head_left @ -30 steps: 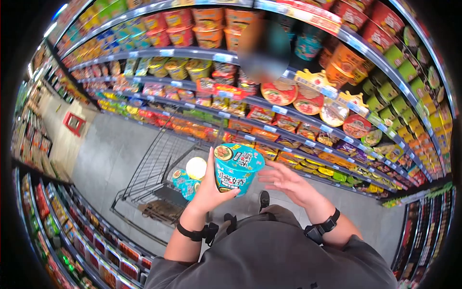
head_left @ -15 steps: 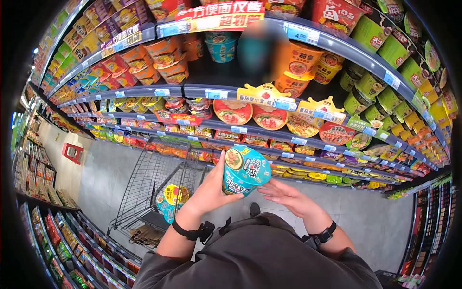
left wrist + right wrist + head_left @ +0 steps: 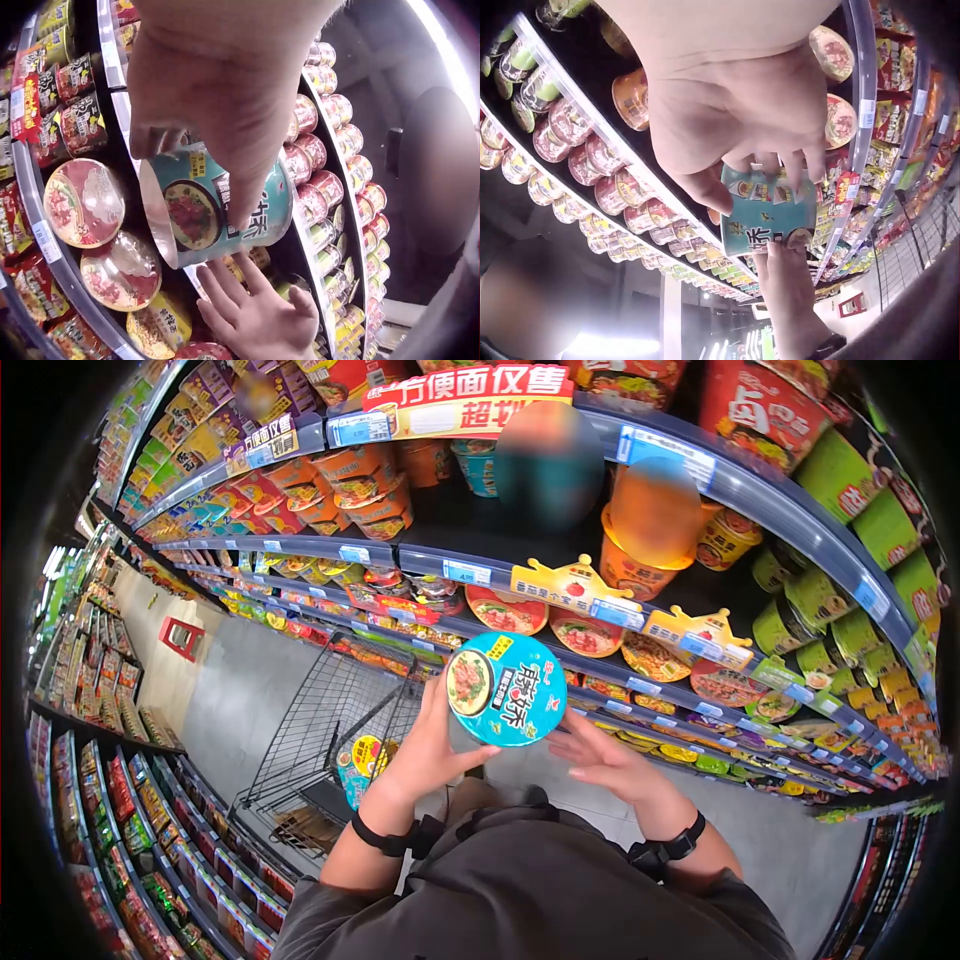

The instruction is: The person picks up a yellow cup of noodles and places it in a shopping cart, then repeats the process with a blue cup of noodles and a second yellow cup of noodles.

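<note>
Fingers and thumb of the left hand [image 3: 415, 750] curl round one teal noodle cup [image 3: 507, 688], its round lid turned toward the head view. The right hand [image 3: 620, 765] is open, fingers loosely extended at the cup's other side; whether they touch it is unclear. Each wrist, two in all, wears one black strap [image 3: 668, 850]. Beyond the cup, two crown-shaped yellow signs [image 3: 572, 588] hang along the shelf edge [image 3: 740, 482]. One wire cart [image 3: 290, 735] stands to the left, and one red stool [image 3: 182, 639] farther off.
</note>
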Demonstrator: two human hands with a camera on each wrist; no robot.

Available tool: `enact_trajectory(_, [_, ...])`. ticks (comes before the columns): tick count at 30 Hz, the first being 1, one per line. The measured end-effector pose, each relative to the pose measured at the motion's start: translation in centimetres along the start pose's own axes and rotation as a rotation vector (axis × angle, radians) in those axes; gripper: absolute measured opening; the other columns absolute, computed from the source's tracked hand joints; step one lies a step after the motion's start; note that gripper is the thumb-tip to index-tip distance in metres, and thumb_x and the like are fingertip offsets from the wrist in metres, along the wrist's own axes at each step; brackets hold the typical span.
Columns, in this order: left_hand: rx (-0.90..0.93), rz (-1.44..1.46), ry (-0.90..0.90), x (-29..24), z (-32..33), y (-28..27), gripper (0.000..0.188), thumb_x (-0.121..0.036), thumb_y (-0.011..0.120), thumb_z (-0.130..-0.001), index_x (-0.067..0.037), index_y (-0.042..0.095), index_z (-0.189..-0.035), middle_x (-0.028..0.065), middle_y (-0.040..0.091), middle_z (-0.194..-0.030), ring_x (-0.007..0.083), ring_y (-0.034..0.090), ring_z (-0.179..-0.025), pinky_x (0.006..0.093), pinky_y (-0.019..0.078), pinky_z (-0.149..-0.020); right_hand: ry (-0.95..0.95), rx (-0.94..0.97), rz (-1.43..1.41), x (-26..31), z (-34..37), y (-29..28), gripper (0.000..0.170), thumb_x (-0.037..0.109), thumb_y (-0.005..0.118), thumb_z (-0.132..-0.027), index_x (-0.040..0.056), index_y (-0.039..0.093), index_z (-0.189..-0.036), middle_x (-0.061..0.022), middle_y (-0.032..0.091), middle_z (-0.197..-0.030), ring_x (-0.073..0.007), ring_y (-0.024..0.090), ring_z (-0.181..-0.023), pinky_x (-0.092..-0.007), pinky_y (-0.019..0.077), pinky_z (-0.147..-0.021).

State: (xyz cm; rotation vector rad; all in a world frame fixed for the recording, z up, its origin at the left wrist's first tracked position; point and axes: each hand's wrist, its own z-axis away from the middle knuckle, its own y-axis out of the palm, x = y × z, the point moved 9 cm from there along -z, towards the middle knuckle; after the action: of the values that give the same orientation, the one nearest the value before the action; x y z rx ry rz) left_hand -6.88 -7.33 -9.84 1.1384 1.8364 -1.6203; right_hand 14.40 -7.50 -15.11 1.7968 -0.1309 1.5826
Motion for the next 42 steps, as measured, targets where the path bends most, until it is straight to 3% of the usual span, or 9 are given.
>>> enact_trajectory(3, [-0.124, 0.114, 0.031, 0.7, -1.7, -2.8, 0.107, -0.015, 0.094, -0.070, 0.000, 0.031, -0.155, 0.0211, 0.043, -0.145, 0.0381, 0.044, -0.138, 0.0462, 0.0383, -0.116, -0.071, -0.003, -0.008, 2.2, -3.3, 0.0, 0.099, 0.015, 0.068, -0.094, 0.0047, 0.003, -0.168, -0.0142, 0.010, -0.175, -0.0341, 0.020, -0.159, -0.0523, 0.0175, -0.128])
enact_trajectory(5, [-0.145, 0.153, 0.017, 2.2, -3.1, -4.0, 0.107, -0.015, 0.094, -0.070, 0.000, 0.031, -0.155, 0.0205, 0.044, -0.145, 0.0374, 0.044, -0.139, 0.0462, 0.0380, -0.116, -0.204, 0.058, 0.003, 4.1, -5.3, 0.2, 0.092, 0.007, 0.062, -0.097, 0.0056, 0.004, -0.168, -0.0140, 0.013, -0.174, -0.0334, 0.016, -0.161, -0.0511, 0.0157, -0.127])
enact_trajectory(10, [-0.295, 0.283, 0.129, 3.5, -8.7, -8.7, 0.106, -0.016, 0.094, -0.069, 0.002, 0.033, -0.155, 0.0198, 0.049, -0.146, 0.0366, 0.048, -0.138, 0.0461, 0.0381, -0.116, -0.209, -0.013, 0.014, 7.6, -10.8, 0.1, 0.092, 0.009, 0.063, -0.095, 0.0043, 0.006, -0.168, -0.0157, 0.012, -0.174, -0.0340, 0.014, -0.161, -0.0519, 0.0144, -0.128])
enact_trajectory(12, [-0.277, 0.341, 0.115, 4.5, -11.4, -10.2, 0.106, -0.017, 0.092, -0.071, 0.002, 0.032, -0.156, 0.0213, 0.048, -0.149, 0.0371, 0.048, -0.140, 0.0461, 0.0375, -0.117, -0.296, -0.087, -0.008, 9.4, -13.1, -0.3, 0.094, 0.010, 0.064, -0.093, 0.0034, 0.007, -0.168, -0.0163, 0.012, -0.174, -0.0341, 0.014, -0.161, -0.0524, 0.0127, -0.128])
enact_trajectory(14, [-0.202, 0.148, 0.190, 4.2, -14.0, -11.3, 0.106, -0.018, 0.091, -0.074, 0.003, 0.029, -0.157, 0.0234, 0.045, -0.153, 0.0378, 0.045, -0.144, 0.0458, 0.0374, -0.118, -0.303, -0.116, 0.006, 10.6, -15.3, -0.6, 0.095, 0.009, 0.064, -0.092, 0.0025, 0.007, -0.167, -0.0162, 0.012, -0.174, -0.0344, 0.013, -0.161, -0.0527, 0.0118, -0.129])
enact_trajectory(24, [-0.088, 0.208, 0.114, 9.1, -22.3, -13.8, 0.101, -0.022, 0.088, -0.081, 0.005, 0.027, -0.157, 0.0305, 0.049, -0.150, 0.0421, 0.048, -0.142, 0.0452, 0.0396, -0.116, -0.369, -0.372, 0.017, 12.6, -22.8, -3.8, 0.095, 0.004, 0.061, -0.085, 0.0020, 0.012, -0.167, -0.0150, 0.010, -0.175, -0.0347, 0.009, -0.162, -0.0496, 0.0099, -0.129])
enact_trajectory(28, [-0.075, 0.218, 0.110, 10.8, -23.6, -13.8, 0.100, -0.020, 0.087, -0.083, 0.008, 0.025, -0.157, 0.0330, 0.048, -0.149, 0.0438, 0.047, -0.142, 0.0460, 0.0389, -0.117, -0.368, -0.422, 0.032, 12.5, -24.5, -4.3, 0.095, 0.003, 0.060, -0.085, 0.0024, 0.013, -0.167, -0.0146, 0.010, -0.175, -0.0345, 0.010, -0.162, -0.0493, 0.0095, -0.129])
enact_trajectory(30, [-0.101, 0.171, 0.130, 11.1, -23.8, -14.1, 0.091, -0.016, 0.086, -0.084, 0.005, 0.031, -0.153, 0.0260, 0.056, -0.144, 0.0345, 0.054, -0.137, 0.0430, 0.0413, -0.114, -0.358, -0.467, 0.070, 12.2, -25.0, -4.8, 0.095, 0.010, 0.062, -0.084, 0.0024, 0.015, -0.167, -0.0166, 0.010, -0.175, -0.0390, 0.012, -0.161, -0.0509, 0.0108, -0.129])
enact_trajectory(42, [-0.097, 0.131, 0.121, 11.2, -22.8, -14.2, 0.089, -0.016, 0.083, -0.087, 0.006, 0.030, -0.155, 0.0302, 0.050, -0.148, 0.0417, 0.049, -0.141, 0.0443, 0.0389, -0.116, -0.307, -0.486, 0.011, 12.2, -25.2, -4.5, 0.095, 0.009, 0.063, -0.083, 0.0023, 0.018, -0.166, -0.0181, 0.015, -0.174, -0.0333, 0.012, -0.162, -0.0472, 0.0089, -0.129])
